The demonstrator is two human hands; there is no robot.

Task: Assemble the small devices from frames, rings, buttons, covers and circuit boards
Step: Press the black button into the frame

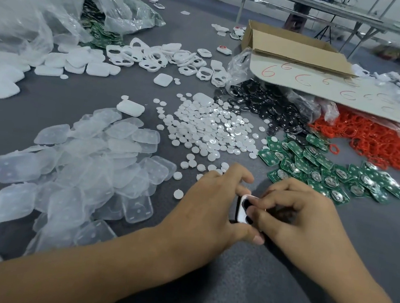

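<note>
Both forearms cross the bench's [369, 243] near edge, converging. Left hand [209, 201]: fingers curled, gripping white frame [243, 209] just above near-centre bench. Right hand [293, 215]: fingertips pinching same frame's dark face.

Left hand [209, 201]: fingers curled, gripping the white frame [240, 208].
Right hand [295, 218]: fingers curled, pinching that frame.

Table [277, 295] grey; boards [315, 168] green w/ silver discs, rings [372, 142] red, buttons [206, 129] white. Frames [154, 55] white, covers [81, 163] clear-frosted, small pcs [260, 106] glossy black. Box [291, 47] brown, flap [324, 88] w/ red scrawled 6s.
</note>
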